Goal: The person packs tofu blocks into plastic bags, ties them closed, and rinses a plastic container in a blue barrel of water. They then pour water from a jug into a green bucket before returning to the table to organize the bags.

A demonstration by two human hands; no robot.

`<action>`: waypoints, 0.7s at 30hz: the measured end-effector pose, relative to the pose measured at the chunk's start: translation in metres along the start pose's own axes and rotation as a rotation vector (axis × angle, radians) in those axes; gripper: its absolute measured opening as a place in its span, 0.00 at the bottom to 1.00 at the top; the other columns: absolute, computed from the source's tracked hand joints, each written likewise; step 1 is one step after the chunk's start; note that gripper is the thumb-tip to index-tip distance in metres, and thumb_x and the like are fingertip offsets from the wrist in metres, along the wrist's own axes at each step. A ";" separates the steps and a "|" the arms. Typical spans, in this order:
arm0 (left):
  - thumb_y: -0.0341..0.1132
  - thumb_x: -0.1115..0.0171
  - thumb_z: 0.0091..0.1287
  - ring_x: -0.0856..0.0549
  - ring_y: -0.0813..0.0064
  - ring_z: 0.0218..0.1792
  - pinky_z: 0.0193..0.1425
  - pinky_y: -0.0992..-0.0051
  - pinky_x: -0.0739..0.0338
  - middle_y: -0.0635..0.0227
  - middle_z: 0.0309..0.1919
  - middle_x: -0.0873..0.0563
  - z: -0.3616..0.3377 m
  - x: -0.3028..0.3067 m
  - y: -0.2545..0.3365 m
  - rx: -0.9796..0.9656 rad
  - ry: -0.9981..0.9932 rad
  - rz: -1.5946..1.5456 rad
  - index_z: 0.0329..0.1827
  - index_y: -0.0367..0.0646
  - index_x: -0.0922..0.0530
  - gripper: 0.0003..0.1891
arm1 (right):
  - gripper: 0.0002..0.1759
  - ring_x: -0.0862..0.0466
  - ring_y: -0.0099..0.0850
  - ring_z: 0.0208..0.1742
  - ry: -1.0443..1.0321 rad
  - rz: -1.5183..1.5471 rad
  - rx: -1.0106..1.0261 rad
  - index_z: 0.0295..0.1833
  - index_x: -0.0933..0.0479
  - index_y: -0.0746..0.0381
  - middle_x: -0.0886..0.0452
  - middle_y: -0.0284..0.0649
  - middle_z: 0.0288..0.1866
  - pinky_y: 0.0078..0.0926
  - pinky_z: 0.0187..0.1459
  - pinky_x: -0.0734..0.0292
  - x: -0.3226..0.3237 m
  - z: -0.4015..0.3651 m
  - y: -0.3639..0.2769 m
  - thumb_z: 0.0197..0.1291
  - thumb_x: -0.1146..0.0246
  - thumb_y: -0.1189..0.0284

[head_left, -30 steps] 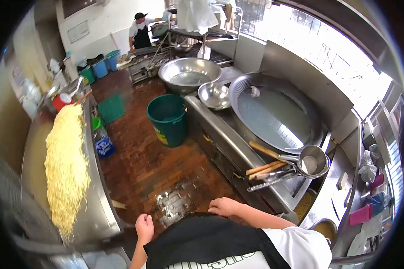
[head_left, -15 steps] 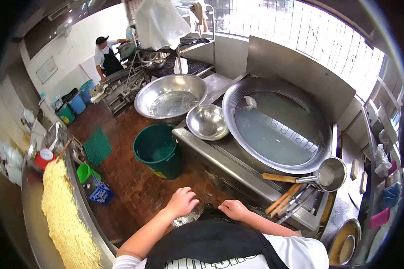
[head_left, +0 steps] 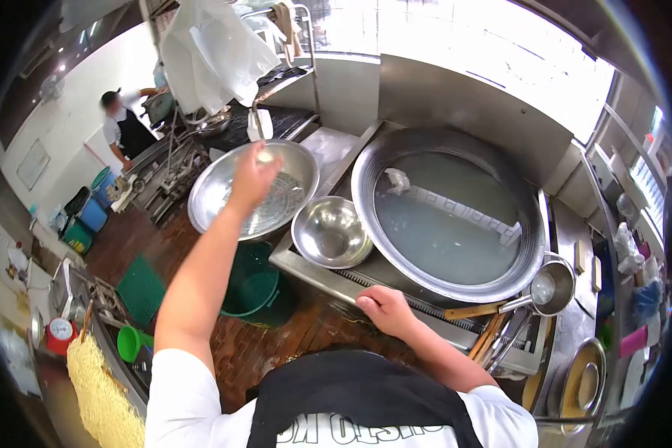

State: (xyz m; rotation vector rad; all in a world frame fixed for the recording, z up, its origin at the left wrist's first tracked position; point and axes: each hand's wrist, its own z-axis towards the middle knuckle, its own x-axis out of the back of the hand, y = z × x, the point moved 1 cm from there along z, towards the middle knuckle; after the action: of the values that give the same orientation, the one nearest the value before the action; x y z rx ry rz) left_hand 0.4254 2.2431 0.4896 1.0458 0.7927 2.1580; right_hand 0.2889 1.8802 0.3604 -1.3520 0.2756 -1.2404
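Left hand: the left hand (head_left: 254, 178) is raised in front of the wide basin (head_left: 201, 205), over it in the view. It is blurred; whether the fingers are apart or together, and whether they hold anything, I cannot tell.
Right hand: the right hand (head_left: 386, 309) is at the front edge of the metal counter (head_left: 313, 281), fingers curled in and thumb forward. Its underside is hidden, so a firm grip on the edge cannot be confirmed.
Wide basin: at the far left end of the counter, part of its inside covered by the left hand and forearm.
Small bowl: the small bowl (head_left: 331, 233) sits between the wide basin and the big pan (head_left: 367, 237), upright and shiny inside.
Big pan: holds cloudy water that hides its bottom; a whitish lump (head_left: 398, 181) shows near the left side, too indistinct to name.
Dipper: the dipper (head_left: 553, 288) is beside the pan's near right rim, its wooden handle pointing left; other handles lie below, partly overlapping.
Green bin: the green bin (head_left: 255, 308) stands on the floor, partly hidden by the left arm and the counter.
Noodles: the noodles (head_left: 101, 392) are cut off at lower left.
Plastic sheet: the plastic sheet (head_left: 213, 60) hangs at the top, its upper end out of view.
Co-worker: the co-worker (head_left: 132, 134) stands far left; what the outstretched hand touches is unclear.
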 end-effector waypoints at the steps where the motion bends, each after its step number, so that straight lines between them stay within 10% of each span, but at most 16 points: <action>1: 0.48 0.26 0.66 0.15 0.66 0.49 0.49 0.68 0.19 0.54 0.59 0.20 0.033 0.002 -0.003 0.014 0.007 -0.028 0.70 0.38 0.26 0.34 | 0.14 0.13 0.48 0.42 0.070 -0.026 -0.025 0.45 0.16 0.66 0.14 0.49 0.39 0.39 0.45 0.18 0.002 -0.006 -0.002 0.71 0.35 0.64; 4: 0.53 0.23 0.64 0.17 0.76 0.39 0.32 0.74 0.21 0.67 0.46 0.15 0.116 0.016 0.008 0.087 -0.065 -0.216 0.76 0.52 0.28 0.39 | 0.12 0.12 0.39 0.37 0.204 -0.066 -0.133 0.45 0.16 0.66 0.13 0.46 0.36 0.34 0.41 0.17 -0.001 -0.038 -0.001 0.71 0.36 0.66; 5: 0.53 0.22 0.61 0.16 0.72 0.39 0.26 0.72 0.20 0.55 0.63 0.23 0.143 0.016 0.012 0.149 -0.024 -0.302 0.76 0.41 0.29 0.44 | 0.12 0.13 0.33 0.35 0.263 0.019 -0.272 0.43 0.16 0.66 0.14 0.43 0.35 0.30 0.39 0.18 -0.005 -0.053 -0.003 0.72 0.36 0.67; 14: 0.60 0.29 0.66 0.16 0.71 0.44 0.27 0.74 0.17 0.59 0.56 0.18 0.263 -0.010 -0.017 0.163 0.146 -0.607 0.76 0.39 0.29 0.43 | 0.15 0.18 0.19 0.30 0.781 0.469 -0.703 0.43 0.17 0.66 0.14 0.34 0.35 0.20 0.33 0.22 -0.094 -0.166 -0.046 0.77 0.40 0.65; 16: 0.63 0.29 0.65 0.16 0.64 0.50 0.50 0.64 0.15 0.51 0.62 0.21 0.244 -0.017 0.002 0.103 0.297 -0.268 0.75 0.39 0.29 0.45 | 0.15 0.18 0.19 0.31 0.821 0.383 -0.768 0.43 0.17 0.66 0.13 0.34 0.36 0.20 0.34 0.21 -0.106 -0.180 -0.054 0.77 0.39 0.65; 19: 0.70 0.31 0.61 0.18 0.58 0.58 0.81 0.53 0.49 0.49 0.71 0.28 0.288 -0.016 -0.032 -0.126 0.112 -0.304 0.75 0.50 0.26 0.45 | 0.15 0.17 0.19 0.31 0.883 0.305 -0.814 0.43 0.17 0.66 0.12 0.35 0.36 0.20 0.34 0.21 -0.120 -0.216 -0.066 0.77 0.39 0.65; 21: 0.67 0.32 0.63 0.17 0.60 0.54 0.77 0.48 0.40 0.67 0.68 0.24 0.310 -0.003 -0.022 -0.006 0.165 -0.304 0.70 0.54 0.21 0.38 | 0.15 0.18 0.19 0.31 0.924 0.271 -0.892 0.42 0.17 0.65 0.13 0.33 0.35 0.20 0.35 0.21 -0.123 -0.243 -0.076 0.76 0.38 0.64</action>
State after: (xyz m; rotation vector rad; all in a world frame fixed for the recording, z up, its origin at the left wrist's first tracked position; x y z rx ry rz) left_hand 0.6882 2.3317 0.6307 0.6980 0.9540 1.9987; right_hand 0.0155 1.8568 0.2929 -1.2684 1.7625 -1.4967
